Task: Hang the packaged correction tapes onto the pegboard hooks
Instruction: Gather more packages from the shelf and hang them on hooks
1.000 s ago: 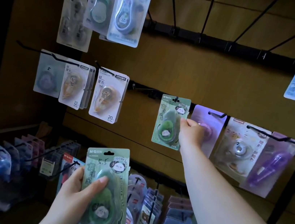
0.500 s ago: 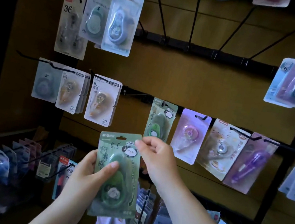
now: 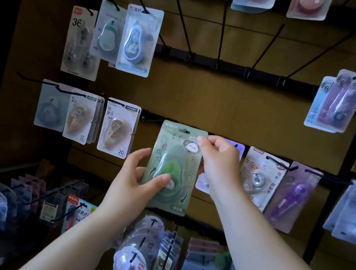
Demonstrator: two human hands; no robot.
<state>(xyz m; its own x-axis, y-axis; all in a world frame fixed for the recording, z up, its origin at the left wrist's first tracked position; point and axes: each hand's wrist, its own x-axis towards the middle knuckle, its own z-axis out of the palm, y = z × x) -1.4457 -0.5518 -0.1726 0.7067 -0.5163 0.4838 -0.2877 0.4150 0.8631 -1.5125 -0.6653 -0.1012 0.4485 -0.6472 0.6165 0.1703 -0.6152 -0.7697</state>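
A green packaged correction tape with a panda sticker is held up in front of the middle row of hooks. My left hand grips its lower left side, thumb pressed on the blister. My right hand pinches its top right corner. The hang hole at the card's top sits level with the black hook rail. The green pack hung earlier on that row is hidden behind the held card.
Other carded tapes hang left and right of the held pack, with a purple one further right. Several bare black hooks jut out from the upper rail. More packs fill hooks below.
Both hands have lifted the green pack from chest height up to the middle hook row. My right hand moved from the hung pack to the held card's top corner.
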